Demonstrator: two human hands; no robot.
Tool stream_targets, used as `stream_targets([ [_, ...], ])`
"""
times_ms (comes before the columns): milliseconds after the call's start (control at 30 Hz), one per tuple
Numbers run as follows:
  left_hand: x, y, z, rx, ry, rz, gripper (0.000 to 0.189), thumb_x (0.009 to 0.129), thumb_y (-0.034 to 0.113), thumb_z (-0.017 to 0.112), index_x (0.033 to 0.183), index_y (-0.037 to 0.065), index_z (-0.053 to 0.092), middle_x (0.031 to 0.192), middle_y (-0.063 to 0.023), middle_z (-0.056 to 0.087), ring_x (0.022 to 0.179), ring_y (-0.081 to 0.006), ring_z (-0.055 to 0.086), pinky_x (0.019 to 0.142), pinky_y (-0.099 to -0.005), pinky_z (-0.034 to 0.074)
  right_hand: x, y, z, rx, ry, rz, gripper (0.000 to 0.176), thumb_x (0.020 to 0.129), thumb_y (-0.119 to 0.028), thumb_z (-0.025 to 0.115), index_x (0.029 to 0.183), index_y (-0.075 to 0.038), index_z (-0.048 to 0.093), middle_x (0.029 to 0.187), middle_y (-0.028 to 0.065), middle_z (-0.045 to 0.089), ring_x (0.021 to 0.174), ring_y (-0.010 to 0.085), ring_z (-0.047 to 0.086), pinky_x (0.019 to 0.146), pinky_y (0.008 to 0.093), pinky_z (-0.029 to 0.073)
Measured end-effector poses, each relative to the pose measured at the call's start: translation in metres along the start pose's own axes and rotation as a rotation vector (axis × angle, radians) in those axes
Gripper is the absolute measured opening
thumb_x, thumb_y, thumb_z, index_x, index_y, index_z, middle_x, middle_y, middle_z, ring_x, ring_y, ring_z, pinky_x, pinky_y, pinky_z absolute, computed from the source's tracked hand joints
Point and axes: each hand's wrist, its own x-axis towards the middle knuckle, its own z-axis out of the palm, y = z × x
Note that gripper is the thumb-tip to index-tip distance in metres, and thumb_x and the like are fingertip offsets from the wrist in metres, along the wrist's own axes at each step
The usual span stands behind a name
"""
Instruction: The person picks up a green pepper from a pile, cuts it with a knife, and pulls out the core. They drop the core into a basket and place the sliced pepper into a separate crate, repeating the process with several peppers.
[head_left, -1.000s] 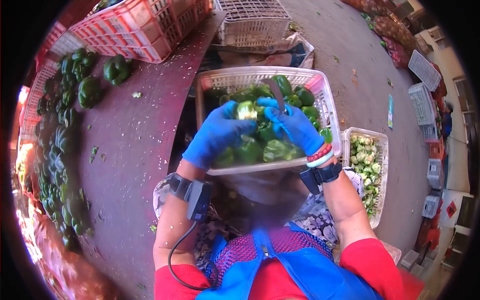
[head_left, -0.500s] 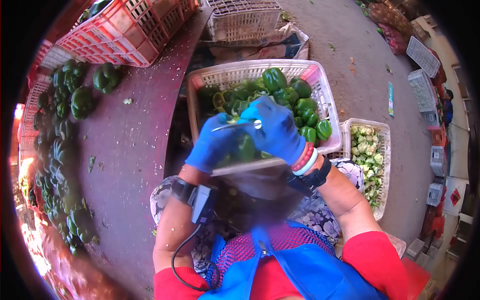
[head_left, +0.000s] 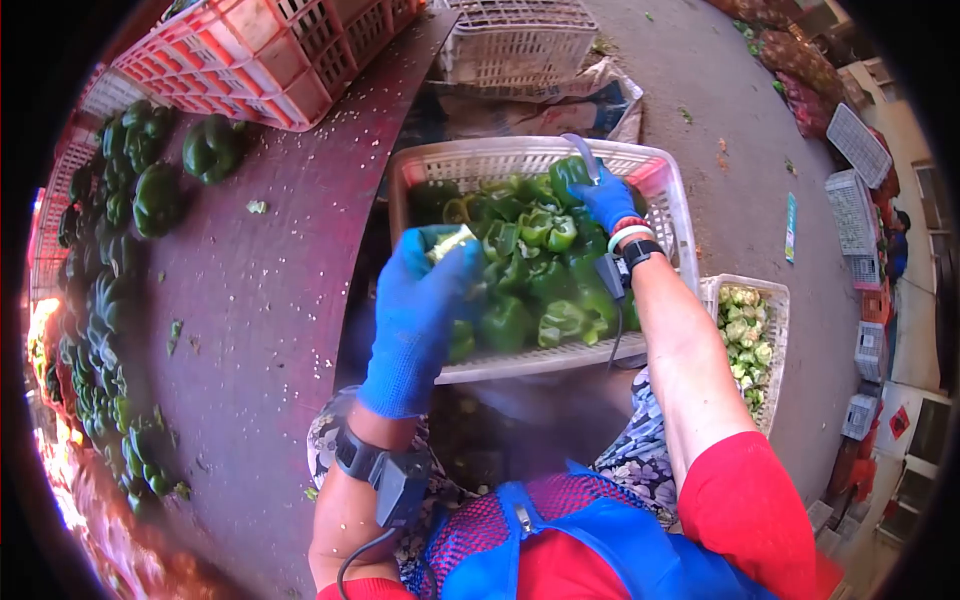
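My left hand [head_left: 425,285], in a blue glove, pinches a pale green pepper core [head_left: 450,243] above the near left part of a white crate [head_left: 500,152]. Cut and whole green peppers [head_left: 525,285] fill much of this crate. At its far right side, my right hand [head_left: 607,197], also gloved in blue, is closed around a knife with a curved blade [head_left: 582,150]. That hand lies against a whole green pepper [head_left: 568,177]; whether its fingers grip the pepper as well is hard to tell.
A smaller crate [head_left: 782,345] of pepper cores stands to the right. On the left, a dark red board [head_left: 260,270] bears a long row of green peppers [head_left: 110,330]. An orange and white crate [head_left: 250,65] sits at its far end. Another crate [head_left: 520,50] is beyond.
My hands have moved apart. The left drew back toward me with the core, and the right moved outward to the crate's far right with the knife. The view has shifted slightly.
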Motion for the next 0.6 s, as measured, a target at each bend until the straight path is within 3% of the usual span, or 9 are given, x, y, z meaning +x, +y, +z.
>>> stream_targets([
  [67, -0.001, 0.013, -0.003, -0.032, 0.070, 0.056, 0.029, 0.095, 0.023, 0.064, 0.116, 0.004, 0.057, 0.093, -0.0067, 0.065, 0.070, -0.0131, 0.061, 0.058, -0.0234, 0.049, -0.007, 0.000, -0.003, 0.092, -0.113, 0.081, 0.051, 0.077, -0.036, 0.076, 0.119, -0.010, 0.065, 0.103, 0.0179, 0.071, 0.100, 0.0307, 0.069, 0.091, 0.0388, 0.050],
  [167, 0.000, 0.022, -0.007, -0.204, 0.198, 0.137, 0.024, 0.097, 0.021, 0.063, 0.114, 0.006, 0.058, 0.093, -0.0064, 0.065, 0.071, -0.0120, 0.059, 0.058, -0.0233, 0.048, -0.006, 0.003, 0.000, -0.037, -0.147, 0.145, 0.053, 0.075, -0.034, 0.078, 0.118, -0.007, 0.065, 0.104, 0.0165, 0.071, 0.096, 0.0290, 0.069, 0.088, 0.0375, 0.051],
  [267, 0.001, 0.025, -0.019, -0.269, 0.266, 0.195, 0.021, 0.098, 0.020, 0.063, 0.113, 0.007, 0.058, 0.093, -0.0063, 0.065, 0.070, -0.0111, 0.059, 0.058, -0.0234, 0.048, -0.019, -0.044, -0.012, 0.172, -0.129, 0.040, 0.051, 0.076, -0.033, 0.078, 0.115, -0.003, 0.065, 0.103, 0.0152, 0.071, 0.091, 0.0273, 0.069, 0.085, 0.0362, 0.052],
  [300, 0.000, 0.025, -0.022, -0.291, 0.263, 0.206, 0.020, 0.098, 0.020, 0.063, 0.112, 0.007, 0.058, 0.093, -0.0063, 0.065, 0.070, -0.0108, 0.059, 0.058, -0.0234, 0.048, -0.024, -0.060, -0.007, 0.539, -0.192, -0.007, 0.054, 0.075, -0.034, 0.079, 0.117, -0.004, 0.064, 0.098, 0.0145, 0.071, 0.086, 0.0261, 0.068, 0.083, 0.0348, 0.052],
  [400, -0.004, 0.027, -0.023, -0.314, 0.261, 0.205, 0.018, 0.098, 0.021, 0.063, 0.110, 0.008, 0.058, 0.093, -0.0063, 0.065, 0.070, -0.0103, 0.059, 0.058, -0.0232, 0.047, -0.039, -0.124, 0.010, 0.548, -0.428, 0.261, 0.061, 0.076, -0.036, 0.080, 0.124, -0.005, 0.059, 0.103, 0.0148, 0.069, 0.085, 0.0311, 0.068, 0.080, 0.0401, 0.053],
  [500, -0.005, 0.029, -0.026, -0.303, 0.266, 0.182, 0.019, 0.098, 0.022, 0.063, 0.111, 0.008, 0.058, 0.094, -0.0070, 0.065, 0.070, -0.0103, 0.059, 0.058, -0.0233, 0.047, -0.044, -0.090, 0.111, -0.140, 0.230, -0.349, 0.055, 0.083, -0.028, 0.075, 0.129, -0.004, 0.055, 0.102, 0.0145, 0.064, 0.082, 0.0330, 0.066, 0.073, 0.0448, 0.053],
  [600, -0.007, 0.030, -0.034, -0.307, 0.291, 0.147, 0.022, 0.099, 0.023, 0.062, 0.115, 0.008, 0.058, 0.095, -0.0079, 0.065, 0.070, -0.0108, 0.059, 0.058, -0.0235, 0.048, -0.058, -0.137, 0.092, -0.151, 0.034, -0.252, 0.049, 0.084, -0.025, 0.071, 0.127, -0.006, 0.056, 0.108, 0.0204, 0.059, 0.087, 0.0413, 0.063, 0.074, 0.0502, 0.052],
])
